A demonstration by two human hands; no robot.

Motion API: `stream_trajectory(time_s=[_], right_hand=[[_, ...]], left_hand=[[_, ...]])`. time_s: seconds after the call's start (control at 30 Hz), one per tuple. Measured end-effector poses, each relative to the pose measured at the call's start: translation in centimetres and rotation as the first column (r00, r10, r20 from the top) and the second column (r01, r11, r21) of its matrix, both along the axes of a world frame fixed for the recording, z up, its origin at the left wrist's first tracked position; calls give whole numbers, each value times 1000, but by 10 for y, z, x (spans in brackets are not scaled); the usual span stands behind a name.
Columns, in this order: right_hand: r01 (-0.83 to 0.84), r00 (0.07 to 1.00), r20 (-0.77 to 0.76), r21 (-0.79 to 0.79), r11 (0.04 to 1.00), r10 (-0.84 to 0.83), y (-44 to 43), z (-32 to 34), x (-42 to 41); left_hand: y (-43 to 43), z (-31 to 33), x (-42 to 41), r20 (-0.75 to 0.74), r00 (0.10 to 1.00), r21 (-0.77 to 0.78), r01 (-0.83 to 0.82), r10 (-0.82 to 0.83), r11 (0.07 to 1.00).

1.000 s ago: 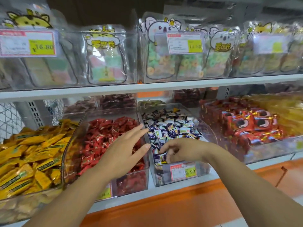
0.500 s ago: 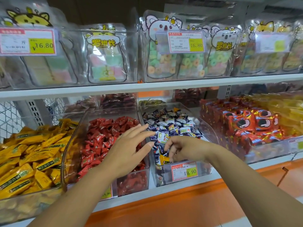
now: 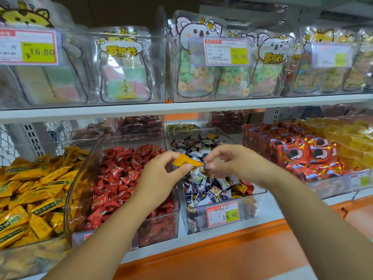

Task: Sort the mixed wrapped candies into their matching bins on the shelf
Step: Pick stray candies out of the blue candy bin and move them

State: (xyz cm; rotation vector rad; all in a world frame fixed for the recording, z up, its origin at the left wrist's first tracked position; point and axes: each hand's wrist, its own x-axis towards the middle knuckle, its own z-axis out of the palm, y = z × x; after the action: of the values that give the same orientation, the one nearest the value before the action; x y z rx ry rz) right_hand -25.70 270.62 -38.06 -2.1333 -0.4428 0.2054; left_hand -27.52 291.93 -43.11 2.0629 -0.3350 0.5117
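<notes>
Pinching an orange-wrapped candy [image 3: 186, 161] between thumb and fingertips, the left hand [image 3: 161, 174] hangs over the divide between two clear bins on the lower shelf [image 3: 268, 211]. Its grip is closed on the left part of that wrapper. The right hand [image 3: 232, 161] meets it from the other side, fingers curled near the candy's right end; motion blur there keeps me from telling whether its grip is actually closed on the wrapper or just beside it. Both hands sit above the bin of mixed blue-and-white candies [image 3: 205, 186], which carries a price tag [image 3: 222, 214] reading 19.90 on its front wall and has a few orange and red pieces lying among the rest. Just left of it stands the bin of red candies [image 3: 121, 178], and further left a bin of yellow-wrapped candies [image 3: 30, 190]. Red cookie packs [image 3: 302, 156] fill the bin to the right.
</notes>
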Motion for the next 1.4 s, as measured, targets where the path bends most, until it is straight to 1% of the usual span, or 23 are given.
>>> stream_trajectory(time_s=[0.03,0.07,0.1,0.13,0.2,0.27,0.3,0.33,0.4,0.47,0.57,0.67,0.77,0.83,0.9,1.0,1.07,1.17,1.3,1.4], right_hand=[[33,999,38,-204,978,-26,-12,7,-1],[62,996,83,-393,917,-31,-23,12,-1],[82,993,112,-540,838,-25,-33,13,-1],[82,995,102,-637,766,-22,-39,13,-1],[37,999,31,-766,642,-21,-38,4,-1],[-26,1000,-17,-852,523,22,-30,-8,2],[-44,999,-31,-863,504,35,-28,-13,3],[-58,998,-44,-855,516,38,-26,-15,3],[-84,996,-68,-814,574,51,-24,-17,2],[-75,997,-74,-747,661,29,-28,-19,4],[-59,994,-106,-614,787,-8,-33,-21,5],[-50,991,-132,-487,872,-17,-38,-21,3],[-6,990,-132,-348,937,-43,-44,-21,2],[47,990,-114,-266,963,-80,-47,-19,2],[89,991,-84,-175,981,-105,-48,-16,1],[87,993,-75,-34,996,-89,-46,-11,1],[78,994,-71,-2,997,-78,-44,-7,1],[54,997,-48,2,999,-54,-38,-1,-1],[0,1000,-23,94,996,2,-28,6,-6],[-9,1000,19,165,986,6,-18,6,-7]], left_hand=[[1,0,0,11,1000,-56,2,-2,998],[2,-1,0,19,1000,-95,13,-11,995],[2,-1,0,20,999,-115,28,-26,993],[1,-1,-1,18,999,-116,42,-40,992],[0,-2,-3,8,998,-88,56,-55,995],[-1,-2,-4,7,999,-42,48,-48,998],[-2,-2,-5,10,999,-10,35,-35,999],[-2,-2,-5,18,1000,22,24,-25,999],[-3,-2,-6,36,999,75,17,-20,997],[-3,-3,-7,26,999,98,19,-21,995],[-2,-5,-6,13,1000,84,-13,12,996],[-3,-7,-6,45,999,77,-22,18,997],[-5,-6,-4,53,998,126,-36,29,991],[-8,-4,-3,65,997,167,-40,29,985],[-12,-2,-3,100,995,165,-16,-1,986],[-22,2,-4,127,991,194,12,-37,981],[-26,4,-3,113,989,204,68,-93,977],[-32,6,-2,71,987,243,126,-147,962],[-37,10,0,25,988,367,132,-151,921],[-36,11,6,19,989,390,129,-148,912]])
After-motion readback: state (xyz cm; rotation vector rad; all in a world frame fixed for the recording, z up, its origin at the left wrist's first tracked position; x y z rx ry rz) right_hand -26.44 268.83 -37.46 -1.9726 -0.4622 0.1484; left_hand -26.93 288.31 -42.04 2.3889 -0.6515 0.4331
